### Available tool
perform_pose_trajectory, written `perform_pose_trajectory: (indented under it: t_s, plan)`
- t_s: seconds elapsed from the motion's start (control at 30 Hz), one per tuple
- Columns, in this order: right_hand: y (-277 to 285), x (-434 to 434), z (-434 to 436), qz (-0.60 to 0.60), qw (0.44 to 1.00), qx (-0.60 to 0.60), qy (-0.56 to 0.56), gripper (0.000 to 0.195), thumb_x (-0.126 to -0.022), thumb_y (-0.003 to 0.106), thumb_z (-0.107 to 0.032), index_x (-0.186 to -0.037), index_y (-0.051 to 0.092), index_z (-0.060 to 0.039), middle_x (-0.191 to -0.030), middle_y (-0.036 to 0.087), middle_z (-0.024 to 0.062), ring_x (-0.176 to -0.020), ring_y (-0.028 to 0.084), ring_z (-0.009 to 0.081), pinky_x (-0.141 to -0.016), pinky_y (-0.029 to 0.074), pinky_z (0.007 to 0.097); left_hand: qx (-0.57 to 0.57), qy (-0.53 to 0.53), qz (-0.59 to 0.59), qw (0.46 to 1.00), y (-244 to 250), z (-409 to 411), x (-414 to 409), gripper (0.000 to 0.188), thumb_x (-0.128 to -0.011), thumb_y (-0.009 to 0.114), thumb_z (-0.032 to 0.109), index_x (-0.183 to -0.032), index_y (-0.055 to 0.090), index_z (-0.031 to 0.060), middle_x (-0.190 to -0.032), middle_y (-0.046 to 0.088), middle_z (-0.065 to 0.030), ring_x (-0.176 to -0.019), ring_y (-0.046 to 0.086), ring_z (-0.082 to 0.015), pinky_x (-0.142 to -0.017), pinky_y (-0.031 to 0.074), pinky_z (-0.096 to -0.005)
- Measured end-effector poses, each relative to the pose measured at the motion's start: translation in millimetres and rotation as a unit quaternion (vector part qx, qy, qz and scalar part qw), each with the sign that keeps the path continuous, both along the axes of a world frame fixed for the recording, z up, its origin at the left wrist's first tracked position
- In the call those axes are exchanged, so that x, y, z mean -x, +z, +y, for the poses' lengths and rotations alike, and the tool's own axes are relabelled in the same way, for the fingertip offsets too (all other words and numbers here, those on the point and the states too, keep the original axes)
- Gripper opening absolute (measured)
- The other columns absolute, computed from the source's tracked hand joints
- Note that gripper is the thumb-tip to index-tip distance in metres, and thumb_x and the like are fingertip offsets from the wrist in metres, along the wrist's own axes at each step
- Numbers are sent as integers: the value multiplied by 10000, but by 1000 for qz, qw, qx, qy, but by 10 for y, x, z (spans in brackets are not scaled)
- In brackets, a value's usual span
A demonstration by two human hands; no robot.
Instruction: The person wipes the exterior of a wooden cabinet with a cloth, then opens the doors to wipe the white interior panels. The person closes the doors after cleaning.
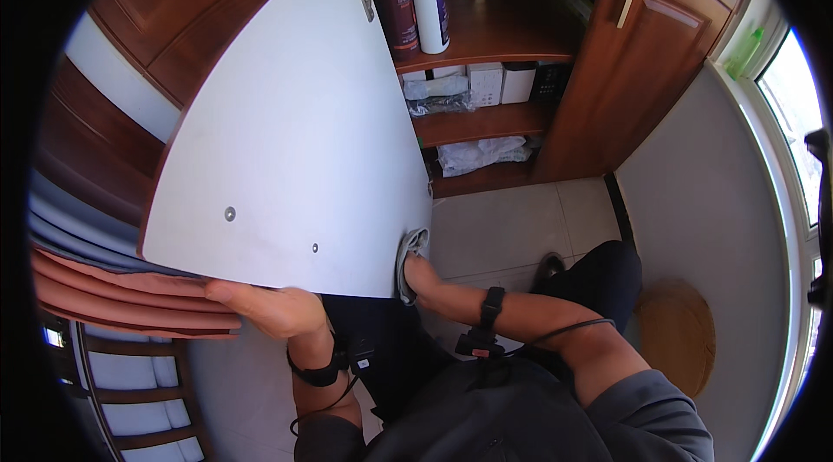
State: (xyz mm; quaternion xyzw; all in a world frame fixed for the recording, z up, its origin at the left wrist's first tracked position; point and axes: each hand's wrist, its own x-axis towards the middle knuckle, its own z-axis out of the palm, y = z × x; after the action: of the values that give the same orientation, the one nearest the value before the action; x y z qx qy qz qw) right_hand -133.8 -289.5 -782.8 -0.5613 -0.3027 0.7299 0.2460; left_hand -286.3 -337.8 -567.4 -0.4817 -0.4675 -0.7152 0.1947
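Note:
A wooden cabinet door (286, 136) stands swung open before me, its white inner face towards me. My left hand (267, 307) is against the door's near edge at the lower left, thumb outstretched; its fingers are mostly hidden. At the door's lower right edge, my right hand (420, 273) holds a grey cloth (410, 267), which covers most of its fingers. A metal hinge (368, 0) joins the door near its top. Beyond, the cabinet's upper shelf (481, 39) carries a white pump bottle (429, 13) and a dark red shampoo bottle (394, 6).
Small boxes (485, 83) and plastic-wrapped items stand on the middle shelf, plastic bags (481, 155) on the lowest. A shut wooden door (625, 65) is to the right, near a wall and window. Pink and blue fabric (130, 299) hangs at left. A round brown object (677, 335) is by the wall.

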Motion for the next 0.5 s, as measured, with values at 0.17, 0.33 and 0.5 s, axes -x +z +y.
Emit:
perform_pose_trajectory:
  t_s: [0.17, 0.33, 0.5]
  plan:
    - [552, -95, -77, 95, 990, -93, 49, 522, -1069, 405, -378, -1350, 553, 36, -1216, 651, 214, -1091, 604, 293, -981, 455, 379, 18, 76, -18, 997, 205, -133, -270, 627, -1121, 388, 350, -1519, 285, -123, -1497, 409, -251, -1279, 483, -212, -1069, 391, -306]
    - [486, -110, 52, 109, 992, -54, -30, 450, -1071, 434, -347, -1230, 613, 34, -1037, 649, 124, -939, 579, 214, -883, 469, 362, 91, 161, 147, 972, 652, -376, -775, 656, -1057, 467, 246, -1565, 202, -73, -1508, 400, -286, -1389, 437, -340, -1137, 379, -424]
    - [824, 34, 459, 39, 967, -250, -30, 386, -1065, 454, -326, -1135, 620, 16, -983, 637, 130, -913, 561, 248, -867, 463, 381, 55, 158, 124, 978, 570, -422, -556, 600, -1084, 338, 307, -1576, 236, -22, -1515, 400, -283, -1419, 431, -363, -1153, 395, -471]
